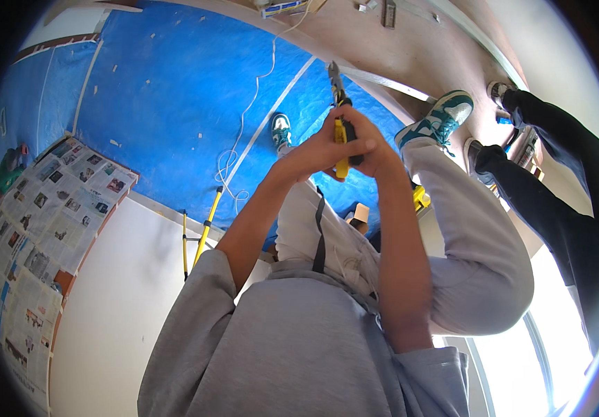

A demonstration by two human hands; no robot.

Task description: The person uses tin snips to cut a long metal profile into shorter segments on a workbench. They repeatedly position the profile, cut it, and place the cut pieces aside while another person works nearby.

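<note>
A pair of pliers (339,92) with yellow and black handles is held out in front of my body, its metal jaws pointing away from me. My left hand (311,151) closes round the handles from the left. From the other side my right hand (374,144) wraps the same handles, and its thumb lies across them. The jaw tips appear slightly apart, with nothing visible between them. Part of each hand's fingers is hidden behind the handles.
A blue sheet (167,76) covers the floor, crossed by a white cord (244,118). Yellow tripod-like legs (209,221) stand left of me. Newspaper (49,208) covers a surface at far left. Another person's dark-trousered legs (543,201) are close on the right.
</note>
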